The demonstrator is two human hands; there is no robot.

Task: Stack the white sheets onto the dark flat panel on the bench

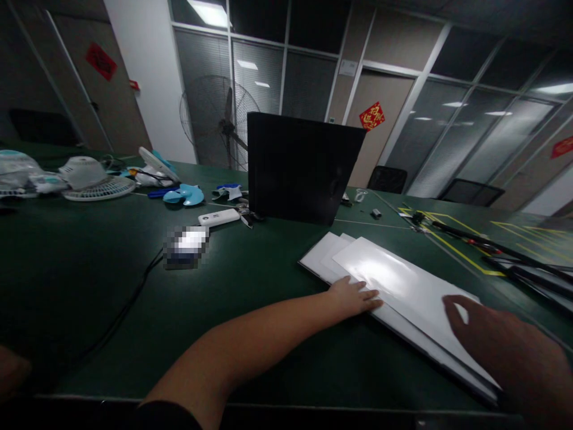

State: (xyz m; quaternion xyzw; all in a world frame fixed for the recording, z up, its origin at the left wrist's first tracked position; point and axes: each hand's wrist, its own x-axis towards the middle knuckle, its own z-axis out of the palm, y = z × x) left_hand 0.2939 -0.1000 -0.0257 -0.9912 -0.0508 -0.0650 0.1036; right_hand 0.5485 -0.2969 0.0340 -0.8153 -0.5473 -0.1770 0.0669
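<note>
A stack of glossy white panels (403,278) with a dark lower edge lies at a slant on the green table. The top panel is shifted a little to the right of the ones below. My left hand (356,297) rests on the near edge of the stack, fingers spread flat. Over the right end of the panels is my right hand (510,349), dark and slightly blurred. White panel shows through a gap between its thumb and finger; its other fingers are hidden, and whether it touches the stack is unclear.
A large black panel (304,170) stands upright behind the stack. Fan parts, including a light-blue blade (184,195) and a white grille (101,187), lie left, near a white handheld device (219,217). Black rods (474,239) and yellow tape lines are at right.
</note>
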